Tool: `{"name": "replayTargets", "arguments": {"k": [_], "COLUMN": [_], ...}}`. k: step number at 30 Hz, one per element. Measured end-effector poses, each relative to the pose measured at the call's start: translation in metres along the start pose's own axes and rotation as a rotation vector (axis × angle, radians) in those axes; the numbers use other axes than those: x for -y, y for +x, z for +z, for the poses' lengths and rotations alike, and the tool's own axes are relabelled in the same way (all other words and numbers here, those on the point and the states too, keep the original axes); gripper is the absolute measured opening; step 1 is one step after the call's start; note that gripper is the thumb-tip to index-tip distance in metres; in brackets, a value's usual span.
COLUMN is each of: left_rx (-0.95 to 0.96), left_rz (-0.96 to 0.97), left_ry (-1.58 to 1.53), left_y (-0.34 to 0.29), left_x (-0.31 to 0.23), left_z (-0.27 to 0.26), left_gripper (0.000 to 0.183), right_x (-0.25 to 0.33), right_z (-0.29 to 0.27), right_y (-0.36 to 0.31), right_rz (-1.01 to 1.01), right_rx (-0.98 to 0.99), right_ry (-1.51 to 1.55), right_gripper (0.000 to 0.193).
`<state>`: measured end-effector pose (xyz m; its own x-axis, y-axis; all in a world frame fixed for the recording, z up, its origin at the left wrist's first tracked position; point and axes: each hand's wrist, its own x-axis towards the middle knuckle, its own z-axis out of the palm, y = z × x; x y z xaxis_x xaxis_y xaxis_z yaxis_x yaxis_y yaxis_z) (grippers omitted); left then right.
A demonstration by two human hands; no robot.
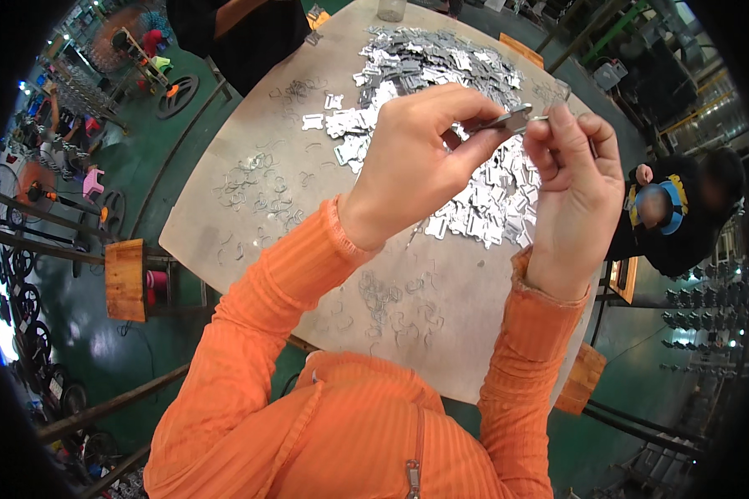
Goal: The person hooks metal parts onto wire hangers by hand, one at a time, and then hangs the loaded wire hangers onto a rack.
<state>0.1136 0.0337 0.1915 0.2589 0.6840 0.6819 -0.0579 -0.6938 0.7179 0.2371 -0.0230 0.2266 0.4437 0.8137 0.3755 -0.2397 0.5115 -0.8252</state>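
Observation:
My left hand [416, 162], raised above the table, pinches a small flat metal plate [508, 120] between thumb and fingers. Close by on the right, my right hand [578, 179] is closed in a pinch at a thin, light-coloured sliver [538, 118], perhaps a bent wire; its exact kind is too small to tell. The sliver's tip points toward the plate, and I cannot tell whether they touch. Beneath and beyond both hands lies a large heap of stamped silver metal plates [478, 204].
Loose bent wire clips [258, 187] lie scattered on the pale tabletop [216, 166], with another cluster [383, 299] nearer me. A clear cup [391, 10] stands at the far edge. One person in dark clothes [250, 41] is at the far left, others at right. Wooden stools [125, 279] flank the table.

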Motion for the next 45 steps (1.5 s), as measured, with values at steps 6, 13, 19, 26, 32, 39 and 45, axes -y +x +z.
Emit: {"name": "replayTargets", "arguments": {"k": [6, 13, 19, 26, 32, 39, 45], "left_rx": [0.163, 0.394, 0.574, 0.677, 0.586, -0.025, 0.170], "left_rz": [0.005, -0.485, -0.184, -0.061, -0.344, -0.945, -0.384], "left_ry": [-0.244, 0.273, 0.701, 0.577, 0.658, -0.432, -0.786], "left_y": [0.006, -0.095, -0.160, -0.152, -0.133, -0.045, 0.030], "left_x": [0.019, 0.233, 0.258, 0.279, 0.235, 0.182, 0.027], "left_z": [0.005, 0.044, 0.066, 0.034, 0.036, 0.018, 0.018], "left_gripper": [0.018, 0.024, 0.044, 0.025, 0.013, 0.040, 0.031], "right_x": [-0.001, 0.014, 0.022, 0.018, 0.014, 0.018, 0.018], "right_z": [-0.005, -0.015, -0.030, -0.039, -0.060, -0.029, -0.015], "right_y": [0.002, -0.001, -0.009, -0.016, -0.009, -0.024, -0.031], "right_rz": [-0.320, -0.470, -0.508, -0.484, -0.492, -0.487, -0.362], "right_rx": [-0.023, 0.040, 0.008, 0.015, -0.065, -0.005, -0.085], "right_ry": [-0.168, -0.260, -0.341, -0.337, -0.400, -0.277, -0.283], "right_gripper": [0.010, 0.011, 0.010, 0.012, 0.013, 0.012, 0.017]}}
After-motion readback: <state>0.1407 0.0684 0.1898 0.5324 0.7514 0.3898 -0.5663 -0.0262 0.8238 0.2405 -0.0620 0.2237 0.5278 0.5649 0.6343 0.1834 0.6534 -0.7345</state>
